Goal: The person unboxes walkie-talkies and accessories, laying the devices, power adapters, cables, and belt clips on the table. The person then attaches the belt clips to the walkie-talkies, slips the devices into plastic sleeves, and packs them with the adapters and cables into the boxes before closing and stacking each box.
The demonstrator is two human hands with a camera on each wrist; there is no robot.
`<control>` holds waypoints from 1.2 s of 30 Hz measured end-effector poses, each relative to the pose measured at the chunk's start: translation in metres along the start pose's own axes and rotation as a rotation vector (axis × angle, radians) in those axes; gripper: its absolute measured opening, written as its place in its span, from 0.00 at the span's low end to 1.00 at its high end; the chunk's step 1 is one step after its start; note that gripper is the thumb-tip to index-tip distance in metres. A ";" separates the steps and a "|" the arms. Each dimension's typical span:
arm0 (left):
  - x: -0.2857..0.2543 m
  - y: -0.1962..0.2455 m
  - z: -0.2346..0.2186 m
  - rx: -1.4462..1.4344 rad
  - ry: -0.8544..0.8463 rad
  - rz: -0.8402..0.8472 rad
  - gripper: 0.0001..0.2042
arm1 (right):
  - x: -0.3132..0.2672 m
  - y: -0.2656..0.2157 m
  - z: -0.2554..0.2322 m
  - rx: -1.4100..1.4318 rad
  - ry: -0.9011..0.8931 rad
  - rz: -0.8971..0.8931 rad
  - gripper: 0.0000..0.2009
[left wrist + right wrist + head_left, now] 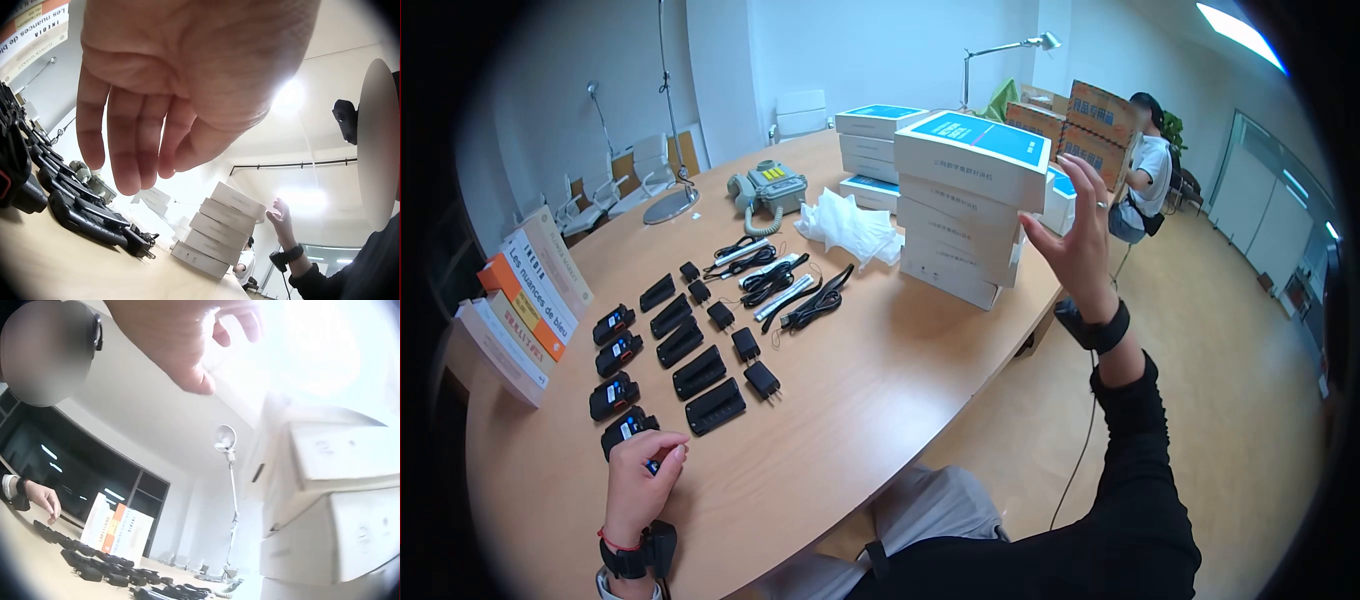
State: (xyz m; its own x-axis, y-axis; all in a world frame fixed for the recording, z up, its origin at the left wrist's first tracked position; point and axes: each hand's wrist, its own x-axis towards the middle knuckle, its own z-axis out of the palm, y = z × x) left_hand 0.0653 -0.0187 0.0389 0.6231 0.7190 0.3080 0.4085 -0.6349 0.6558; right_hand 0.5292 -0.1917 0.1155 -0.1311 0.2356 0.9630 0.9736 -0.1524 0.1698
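My right hand (1082, 235) is raised beside a tall stack of white boxes, fingers spread and bent, holding nothing. Its thumb tip overlaps the right edge of the top box (975, 170), which has a blue lid label. In the right wrist view the boxes (362, 456) stand to the right of the hand. My left hand (645, 480) hovers low over the table's near left, fingers loosely bent and nothing in them. Just beyond it lies the nearest of several black handheld devices (628, 424) with small blue screens. Long black cradle-like pieces (715, 405) lie alongside in a second column.
Plug adapters (762, 381), bundled cables (815, 302) and white plastic bags (850, 228) lie on the table (840, 400). Behind stand a telephone (770, 190), more boxes (870, 155) and a lamp base (671, 206). Books (530, 290) stand left. A person (1145, 170) is near cartons (1095, 135).
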 end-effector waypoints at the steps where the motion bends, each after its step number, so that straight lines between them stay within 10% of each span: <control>1: 0.000 -0.001 0.001 -0.012 -0.001 0.007 0.06 | 0.000 0.007 0.000 0.020 -0.093 0.003 0.35; 20: -0.003 0.002 0.002 0.083 -0.033 0.042 0.07 | 0.005 0.034 0.011 -0.158 -0.179 -0.185 0.30; 28: -0.002 -0.013 -0.025 0.187 0.248 -0.002 0.07 | 0.000 0.003 0.007 -0.194 -0.134 -0.175 0.29; 32: -0.007 -0.039 -0.054 0.326 0.175 -0.159 0.10 | -0.022 -0.085 -0.010 0.311 -0.095 -0.173 0.20; 36: -0.013 -0.038 -0.058 0.500 -0.063 -0.193 0.18 | -0.019 -0.175 0.029 0.956 -0.656 -0.096 0.10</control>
State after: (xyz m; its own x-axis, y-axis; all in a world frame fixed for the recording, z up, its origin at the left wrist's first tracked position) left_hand 0.0029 0.0124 0.0502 0.5382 0.8271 0.1621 0.7776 -0.5615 0.2831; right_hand 0.3667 -0.1419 0.0614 -0.3623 0.7013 0.6140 0.7456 0.6133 -0.2605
